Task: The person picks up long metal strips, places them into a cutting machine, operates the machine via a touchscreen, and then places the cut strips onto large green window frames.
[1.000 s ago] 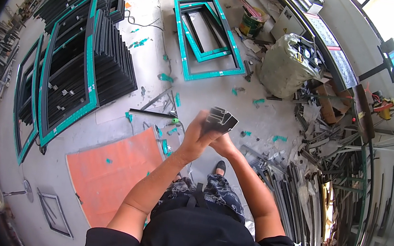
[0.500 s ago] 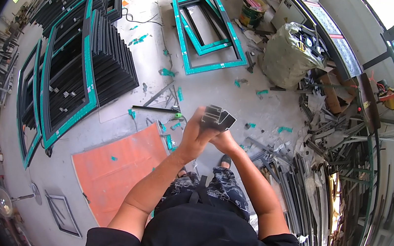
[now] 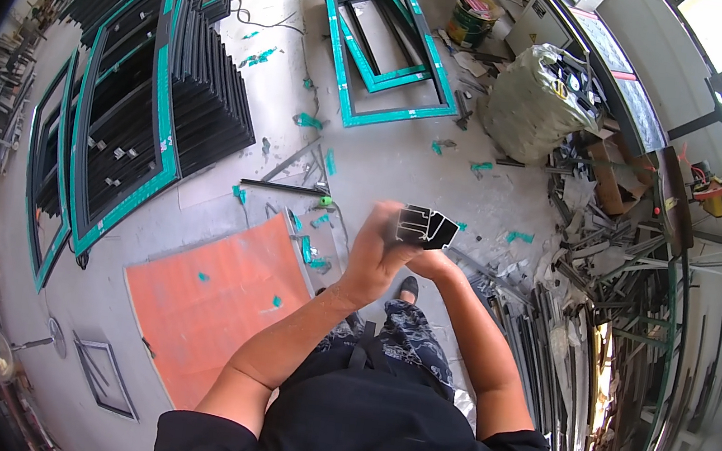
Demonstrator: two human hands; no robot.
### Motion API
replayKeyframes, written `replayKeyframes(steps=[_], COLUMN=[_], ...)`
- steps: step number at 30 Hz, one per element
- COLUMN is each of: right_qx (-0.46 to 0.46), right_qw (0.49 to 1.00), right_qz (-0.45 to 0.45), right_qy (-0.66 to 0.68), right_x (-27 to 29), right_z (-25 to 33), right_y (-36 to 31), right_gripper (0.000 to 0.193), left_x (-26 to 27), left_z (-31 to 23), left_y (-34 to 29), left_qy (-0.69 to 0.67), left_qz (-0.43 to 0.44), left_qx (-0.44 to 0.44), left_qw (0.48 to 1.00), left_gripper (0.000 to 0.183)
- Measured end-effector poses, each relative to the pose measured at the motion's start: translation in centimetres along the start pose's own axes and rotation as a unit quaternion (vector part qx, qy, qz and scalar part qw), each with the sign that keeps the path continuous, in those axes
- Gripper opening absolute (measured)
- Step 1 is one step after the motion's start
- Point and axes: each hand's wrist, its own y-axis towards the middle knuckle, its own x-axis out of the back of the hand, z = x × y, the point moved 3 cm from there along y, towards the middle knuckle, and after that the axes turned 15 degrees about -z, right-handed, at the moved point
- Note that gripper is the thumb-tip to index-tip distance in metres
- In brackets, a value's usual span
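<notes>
Both my hands hold one dark metal frame profile (image 3: 438, 232) in front of my body, its cut end with pale-edged hollow chambers facing up at me. My left hand (image 3: 373, 250) wraps round its left side, thumb across the near face. Under the cut end, my right hand (image 3: 432, 263) grips from the near right; its fingers are largely hidden behind the profile. How long the piece is cannot be seen, since it runs away below the hands.
An orange sheet (image 3: 215, 297) lies on the floor at left. Stacked dark frames (image 3: 209, 101) stand beyond it. Teal-taped frames (image 3: 393, 120) lie ahead. A filled white sack (image 3: 532, 102), a bucket (image 3: 471, 23) and piled metal profiles (image 3: 543, 368) line the right. Teal tape scraps litter the floor.
My hands and the profile have shifted right in the picture. My feet have moved in a step, and the floor view has turned slightly. The grip looks the same.
</notes>
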Motion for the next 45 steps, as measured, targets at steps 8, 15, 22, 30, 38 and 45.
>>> replayKeyframes(steps=[8,15,22,30,38,45], right_qx=[0.058,0.122,0.145,0.159,0.135,0.166], right_qw=[0.997,0.988,0.974,0.971,0.967,0.971], right_qz=[0.029,0.016,0.014,-0.017,0.008,-0.020], right_qy=[-0.049,-0.093,-0.172,-0.180,-0.215,-0.170], right_x=[-0.4,-1.0,-0.9,-0.6,-0.7,-2.0], right_z=[-0.4,1.3,-0.1,-3.4,-2.1,2.4], right_y=[0.4,0.3,0.1,-0.5,-0.6,0.0], right_gripper=[0.053,0.026,0.026,0.014,0.021,0.021], left_x=[0.5,0.7,1.2,1.2,1.6,1.7], left_z=[0.1,-0.2,-0.3,0.0,-0.2,-0.1], left_y=[-0.2,0.2,-0.1,-0.6,-0.5,-0.2], left_qy=[0.009,-0.054,-0.048,-0.069,-0.027,-0.015], left_qz=[0.011,-0.026,0.021,0.026,-0.010,-0.006], left_qx=[-0.057,-0.067,-0.052,-0.072,-0.110,-0.102], left_qw=[0.998,0.996,0.997,0.995,0.993,0.995], left_gripper=[0.036,0.034,0.033,0.032,0.035,0.035])
